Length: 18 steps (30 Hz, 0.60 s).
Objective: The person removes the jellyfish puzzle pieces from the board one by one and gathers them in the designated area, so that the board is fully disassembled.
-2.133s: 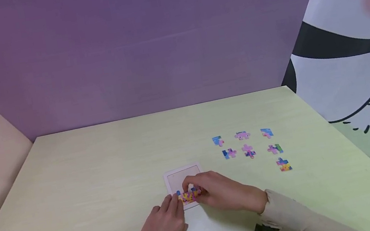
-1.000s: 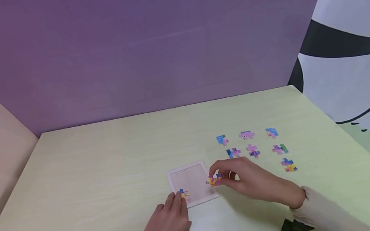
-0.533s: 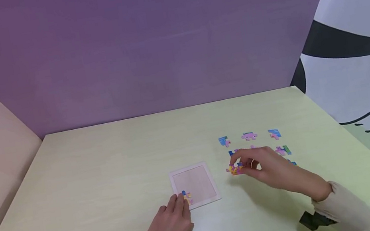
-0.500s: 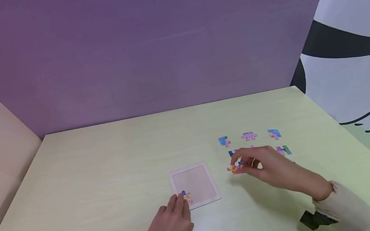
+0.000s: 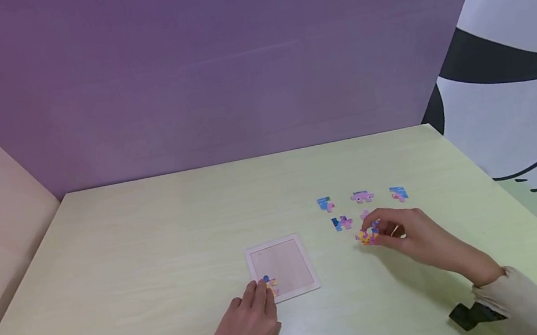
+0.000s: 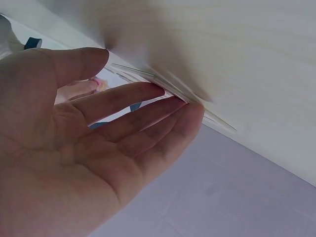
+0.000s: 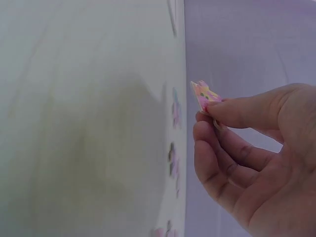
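My right hand [image 5: 411,233] pinches a yellow and pink jigsaw piece [image 5: 366,235] between thumb and fingers, above the table beside the loose pieces. The right wrist view shows the held jigsaw piece [image 7: 205,96] raised off the tabletop. At the lower left of a pale puzzle frame [image 5: 310,266], the fingers of my left hand [image 5: 243,326] rest nearly straight on its edge. A small jigsaw piece [image 5: 272,286] lies in that corner, partly covered by these fingertips. Seen from the left wrist, the left hand [image 6: 108,128] has its fingertips at the frame's edge.
Loose jigsaw pieces lie right of the frame: a blue corner piece [image 5: 326,204], a pink piece with eyes [image 5: 362,197], another blue piece [image 5: 398,193] and a blue-pink one [image 5: 342,223]. My right hand hides others. A purple wall [image 5: 233,79] stands behind the table.
My right hand has lifted the yellow and pink jigsaw piece from the frame and carried it right, toward the loose pieces. My left hand has stayed at the frame's corner.
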Motion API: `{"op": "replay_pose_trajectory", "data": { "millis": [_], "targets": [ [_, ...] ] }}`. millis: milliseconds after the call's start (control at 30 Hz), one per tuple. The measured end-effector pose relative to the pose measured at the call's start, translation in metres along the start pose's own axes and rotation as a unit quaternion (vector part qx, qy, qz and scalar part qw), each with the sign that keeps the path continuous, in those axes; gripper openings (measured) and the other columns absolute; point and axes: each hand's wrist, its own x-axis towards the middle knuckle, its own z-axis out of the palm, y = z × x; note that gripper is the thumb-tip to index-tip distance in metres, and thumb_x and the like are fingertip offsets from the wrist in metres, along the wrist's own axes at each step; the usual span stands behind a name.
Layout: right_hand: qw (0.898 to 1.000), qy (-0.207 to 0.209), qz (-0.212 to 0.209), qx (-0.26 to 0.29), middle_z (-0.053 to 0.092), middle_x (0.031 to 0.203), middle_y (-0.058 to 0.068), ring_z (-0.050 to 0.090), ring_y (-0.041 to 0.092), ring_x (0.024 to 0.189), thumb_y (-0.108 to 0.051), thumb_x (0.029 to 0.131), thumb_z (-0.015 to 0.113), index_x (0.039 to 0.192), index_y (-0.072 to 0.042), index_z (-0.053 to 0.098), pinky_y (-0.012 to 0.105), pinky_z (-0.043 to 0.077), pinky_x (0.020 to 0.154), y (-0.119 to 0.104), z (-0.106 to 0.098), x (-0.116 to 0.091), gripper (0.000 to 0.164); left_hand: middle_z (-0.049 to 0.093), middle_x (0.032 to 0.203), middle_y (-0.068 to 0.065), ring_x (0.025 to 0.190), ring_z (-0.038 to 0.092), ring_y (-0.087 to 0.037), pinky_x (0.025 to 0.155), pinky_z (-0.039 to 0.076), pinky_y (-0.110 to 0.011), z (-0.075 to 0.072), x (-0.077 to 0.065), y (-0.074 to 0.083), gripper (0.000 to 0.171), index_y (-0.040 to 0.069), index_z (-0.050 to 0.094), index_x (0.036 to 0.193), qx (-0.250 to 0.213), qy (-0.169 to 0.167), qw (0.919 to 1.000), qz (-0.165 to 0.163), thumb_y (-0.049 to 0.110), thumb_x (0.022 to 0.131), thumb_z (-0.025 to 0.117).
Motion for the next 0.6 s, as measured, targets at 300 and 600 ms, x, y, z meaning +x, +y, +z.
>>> {"op": "replay_pose_trajectory", "data": {
  "millis": [300, 600],
  "targets": [
    [0.999, -0.027, 0.042, -0.01, 0.065, 0.077, -0.008, 0.061, 0.006, 0.07, -0.001, 0.088, 0.073, 0.11, -0.016, 0.068, 0.027, 0.053, 0.065, 0.017, -0.002, -0.009, 0.027, 0.065, 0.124, -0.019, 0.113, 0.065, -0.029, 0.075, 0.055, -0.033, -0.001, 0.0, 0.003, 0.034, -0.004, 0.069, 0.12, -0.007, -0.02, 0.9998, 0.0, 0.01, 0.089, 0.065],
    [0.997, -0.039, 0.044, -0.052, 0.064, 0.08, -0.009, 0.059, 0.003, 0.072, 0.004, 0.088, 0.07, 0.111, -0.013, 0.069, 0.026, 0.053, 0.067, 0.021, -0.007, -0.008, 0.028, 0.066, 0.123, -0.018, 0.111, 0.066, -0.028, 0.073, 0.056, -0.032, -0.002, 0.001, -0.001, 0.033, -0.003, 0.069, 0.119, 0.003, -0.017, 0.9998, 0.005, 0.014, 0.09, 0.069]
  ]
}}
